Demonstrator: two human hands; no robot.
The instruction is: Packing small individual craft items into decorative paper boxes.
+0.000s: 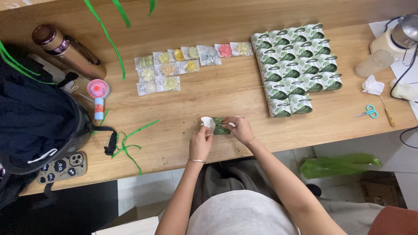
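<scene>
My left hand point(200, 141) and my right hand point(240, 129) both grip a small green-and-white patterned gift box point(219, 125) near the front edge of the wooden table point(226, 91). The box's white flap faces left, by my left fingers. Beyond it, to the right, stand several finished green boxes point(298, 65) packed in rows. To the left at the back lie several clear packets with flower-shaped soaps point(174, 69) in yellow, pink and white.
A dark backpack point(35, 117), a phone point(63, 167), a pink mini fan point(98, 91) and a bronze flask point(69, 51) crowd the left. Green ribbon point(128, 146) lies near them. Scissors point(368, 112), a wooden-handled tool point(386, 112), tissue and a kettle sit right.
</scene>
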